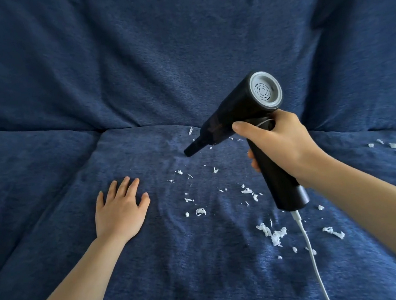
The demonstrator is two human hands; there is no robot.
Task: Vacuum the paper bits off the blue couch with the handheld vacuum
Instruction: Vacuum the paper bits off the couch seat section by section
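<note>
The seat cushion (156, 265) of the couch (156, 56) runs wide and flat, with seams where it meets the back cushion up top and the neighboring cushions left and right. Plenty of bare fabric on the left side; the right half is where the mess sits. The cover's a nubby blue weave, a bit wrinkled. The paper bits (274, 236) are white, torn and curly, scattered from mid-cushion toward the near right, plus a few more on the right cushion.

The vacuum (244, 112) is matte black, pistol-shaped, with a grey vented cap at the back and a narrow nozzle (192, 149) angled down-left, tip just over the fabric near the back seam. A white cord (311, 255) hangs from the handle's bottom.

The right hand (280, 143) is wrapped round the handle, thumb across the front. The left hand (119, 208) lies flat on the cushion, fingers spread, well left of the bits.
</note>
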